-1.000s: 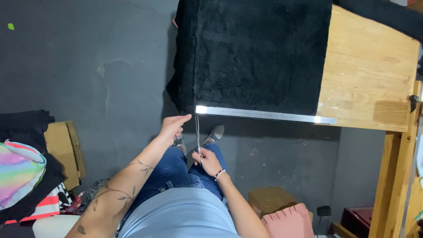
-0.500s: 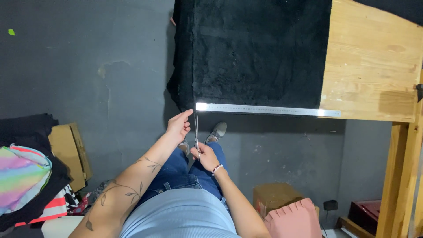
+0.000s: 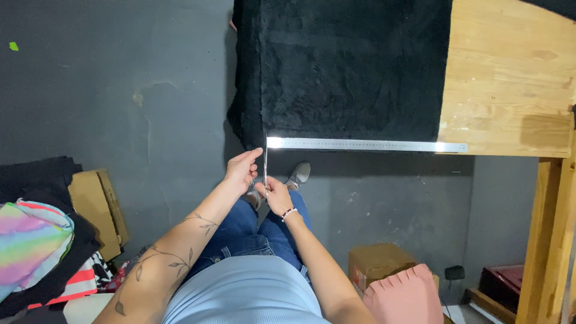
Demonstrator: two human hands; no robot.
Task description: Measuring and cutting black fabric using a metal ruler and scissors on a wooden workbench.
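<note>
In the head view, my left hand [image 3: 242, 171] sits just left of the middle of the frame, fingers curled and thumb up, pinching the lower left corner of the black fuzzy fabric [image 3: 348, 69] where it hangs over the table's near edge. My right hand [image 3: 277, 195] is just below and right of it, closed around the handles of a pair of scissors [image 3: 264, 168]. The thin blades point straight up toward that same corner, and I cannot tell how far apart they stand.

The fabric fills the upper middle of the frame, spread over the wooden table [image 3: 510, 78], with its left edge drooping off the side. A long steel ruler [image 3: 366, 144] lies along the fabric's bottom edge, running from the corner at centre out to the right onto bare wood.

As I judge it, I am at the start of a cut: blades lined up at the corner, cloth held taut by my left fingers. The next move calls for keeping that tension and steering the blades straight up the left edge, clear of my left thumb.

At the lower left lies a pile of clothes [image 3: 33, 240], and at the lower right a cardboard box [image 3: 375, 261].
</note>
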